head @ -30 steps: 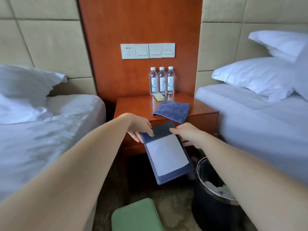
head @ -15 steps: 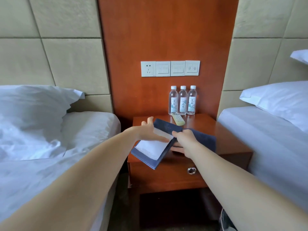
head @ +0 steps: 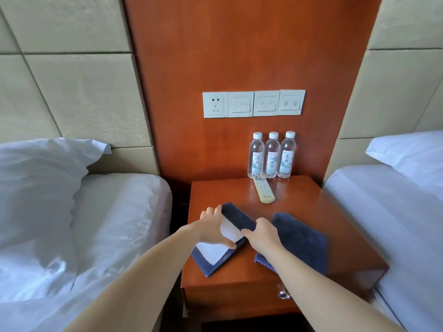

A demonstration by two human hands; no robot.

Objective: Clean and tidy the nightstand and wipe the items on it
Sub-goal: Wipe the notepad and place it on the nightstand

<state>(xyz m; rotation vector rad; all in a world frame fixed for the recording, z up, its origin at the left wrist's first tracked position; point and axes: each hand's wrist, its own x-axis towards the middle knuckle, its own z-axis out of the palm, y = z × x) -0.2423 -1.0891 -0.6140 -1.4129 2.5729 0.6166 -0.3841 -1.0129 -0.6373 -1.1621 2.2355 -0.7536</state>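
Lowered since earlier: notepad folder [head: 211, 256] now flat on the nightstand [head: 311, 212], front-left, long axis diagonal, banded end toward nightstand's back. Left hand [head: 213, 228] spread flat on it; right hand [head: 263, 233] pinches its right edge.

water bottles [head: 271, 155] 3 | remote control [head: 263, 190] 1 | blue cloth [head: 302, 238] 1 | notepad folder [head: 239, 218] 1 | nightstand [head: 335, 224] 1 | beds [head: 119, 224] 2 | pillows [head: 36, 188] 2 | wall socket [head: 215, 104] 1 | switch panels [head: 266, 103] 3

Reddish-brown nightstand [head: 299, 212]; navy notepad folder [head: 237, 218], white sheet [head: 211, 252]; dark blue cloth [head: 302, 238]; pale yellow remote [head: 263, 191].
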